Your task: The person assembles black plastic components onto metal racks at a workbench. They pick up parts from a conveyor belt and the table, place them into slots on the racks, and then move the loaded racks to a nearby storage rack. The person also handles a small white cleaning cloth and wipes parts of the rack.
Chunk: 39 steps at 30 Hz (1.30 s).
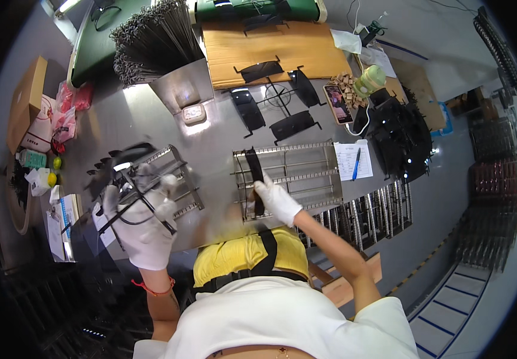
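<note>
My right hand [277,200], in a white glove, is closed on a long black curved strip [253,167], which stands across the left end of a slotted metal rack [297,170]. On the left, my left hand [142,224], also gloved, grips a thin black wire frame [148,200]; motion smears the fingers and the black pieces behind them. A second slotted metal rack [183,179] lies just beyond that hand. Farther back, several black plates with bent ends [247,110] are set around a wire ring stand [278,96].
A bundle of dark wire rods [153,45] stands at the back left, beside a cardboard sheet [234,51]. At the right are a phone [337,103], a green bottle [371,81], a paper with a blue pen [356,164], a black heap [402,137] and more racks [366,218].
</note>
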Tool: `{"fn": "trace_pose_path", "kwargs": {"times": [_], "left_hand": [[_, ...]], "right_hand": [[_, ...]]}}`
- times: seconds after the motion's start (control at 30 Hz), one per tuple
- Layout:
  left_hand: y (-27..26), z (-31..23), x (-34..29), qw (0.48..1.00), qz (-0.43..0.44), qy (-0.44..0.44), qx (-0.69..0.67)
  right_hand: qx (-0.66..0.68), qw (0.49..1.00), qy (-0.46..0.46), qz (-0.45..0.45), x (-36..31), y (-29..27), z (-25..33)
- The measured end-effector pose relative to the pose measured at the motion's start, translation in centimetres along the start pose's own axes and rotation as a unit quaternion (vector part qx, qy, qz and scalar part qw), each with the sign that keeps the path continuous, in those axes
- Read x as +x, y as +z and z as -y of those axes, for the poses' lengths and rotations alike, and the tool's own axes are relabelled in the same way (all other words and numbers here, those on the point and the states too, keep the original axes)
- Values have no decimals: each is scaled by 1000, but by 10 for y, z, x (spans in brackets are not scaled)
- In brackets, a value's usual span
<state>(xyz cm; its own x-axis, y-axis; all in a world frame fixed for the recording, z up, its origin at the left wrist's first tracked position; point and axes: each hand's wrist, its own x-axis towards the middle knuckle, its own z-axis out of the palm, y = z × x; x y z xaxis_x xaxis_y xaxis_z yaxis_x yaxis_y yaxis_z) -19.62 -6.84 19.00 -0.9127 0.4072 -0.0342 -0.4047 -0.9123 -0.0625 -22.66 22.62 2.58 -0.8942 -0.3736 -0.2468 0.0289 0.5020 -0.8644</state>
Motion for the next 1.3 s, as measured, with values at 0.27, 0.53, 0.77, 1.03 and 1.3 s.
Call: {"fn": "trace_pose_path", "kwargs": {"times": [0.27,0.53,0.77,1.03,1.3], "left_hand": [[-10,30,-2,985,-153,6,77],[-38,70,1,978,-115,-140,102],[0,46,-9,976,37,22,-216],[-25,2,-14,982,28,165,89],[-42,-27,7,891,144,330,275]], "right_hand": [[-290,956,-33,-40,10,9,34],[-357,865,-335,-113,24,-57,145],[-102,978,-62,-172,4,-45,64],[-313,941,-125,-8,3,5,-3],[-244,968,50,-14,6,13,15]]}}
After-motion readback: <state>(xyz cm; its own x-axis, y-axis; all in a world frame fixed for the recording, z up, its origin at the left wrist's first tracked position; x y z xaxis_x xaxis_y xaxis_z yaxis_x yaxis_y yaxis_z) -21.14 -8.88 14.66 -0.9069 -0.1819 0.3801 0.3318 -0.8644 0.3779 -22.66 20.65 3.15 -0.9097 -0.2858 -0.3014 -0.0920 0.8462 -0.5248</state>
